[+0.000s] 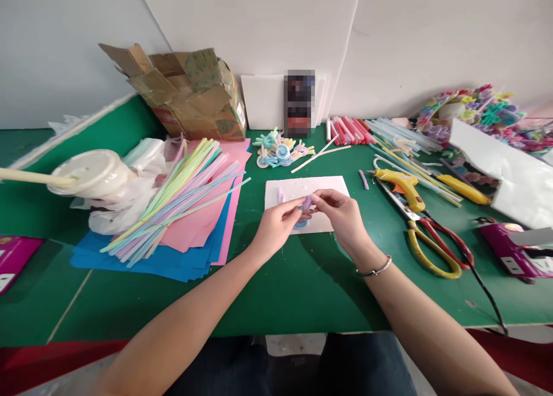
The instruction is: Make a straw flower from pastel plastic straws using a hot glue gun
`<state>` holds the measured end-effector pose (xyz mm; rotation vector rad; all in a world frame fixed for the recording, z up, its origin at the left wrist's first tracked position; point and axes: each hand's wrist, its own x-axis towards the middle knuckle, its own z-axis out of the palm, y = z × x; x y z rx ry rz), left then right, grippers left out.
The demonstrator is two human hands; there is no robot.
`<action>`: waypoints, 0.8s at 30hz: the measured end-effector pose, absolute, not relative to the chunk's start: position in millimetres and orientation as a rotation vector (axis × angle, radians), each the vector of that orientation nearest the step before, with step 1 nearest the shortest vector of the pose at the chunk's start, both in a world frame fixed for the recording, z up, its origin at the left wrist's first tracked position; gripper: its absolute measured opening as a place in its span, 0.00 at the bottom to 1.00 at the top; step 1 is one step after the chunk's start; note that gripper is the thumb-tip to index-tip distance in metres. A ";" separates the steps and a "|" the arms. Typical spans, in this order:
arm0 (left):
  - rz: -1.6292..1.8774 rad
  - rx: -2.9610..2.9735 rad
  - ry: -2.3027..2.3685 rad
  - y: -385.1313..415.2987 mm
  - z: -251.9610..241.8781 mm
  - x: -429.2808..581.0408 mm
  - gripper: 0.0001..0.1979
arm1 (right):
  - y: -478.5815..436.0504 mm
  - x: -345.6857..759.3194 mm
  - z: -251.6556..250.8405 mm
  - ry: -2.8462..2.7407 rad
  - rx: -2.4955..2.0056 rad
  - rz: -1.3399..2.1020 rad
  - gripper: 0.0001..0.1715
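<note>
My left hand (276,226) and my right hand (341,214) meet over a white sheet (332,187) on the green table (302,281). Both pinch a small curled piece of pastel straw (306,206), purple and blue, between their fingertips. A short purple straw bit (280,194) lies on the sheet just left of the hands. My right wrist wears a thin metal bangle (374,268).
A bundle of long pastel straws (181,194) lies on pink and blue paper (173,257) at the left, with a cardboard box (190,93) behind. Finished straw curls (280,149) sit ahead. A yellow glue gun (404,185) and scissors (432,243) lie at the right.
</note>
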<state>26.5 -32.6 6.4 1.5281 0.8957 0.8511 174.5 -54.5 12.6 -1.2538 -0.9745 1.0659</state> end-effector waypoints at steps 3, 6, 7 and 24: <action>0.830 1.510 0.906 -32.9 7.9 26.8 0.16 | -54.2 174.4 12.8 -0.970 -1.254 1.071 0.16; 0.830 1.501 0.895 -32.8 8.1 26.6 0.16 | -54.3 174.6 13.0 -0.975 -1.257 1.074 0.16; 0.830 1.496 0.891 -32.7 8.0 26.5 0.16 | -54.4 174.7 13.1 -0.976 -1.254 1.076 0.15; 0.781 1.345 0.976 -34.2 13.2 29.7 0.16 | -53.0 174.5 9.7 -0.937 -1.199 1.083 0.13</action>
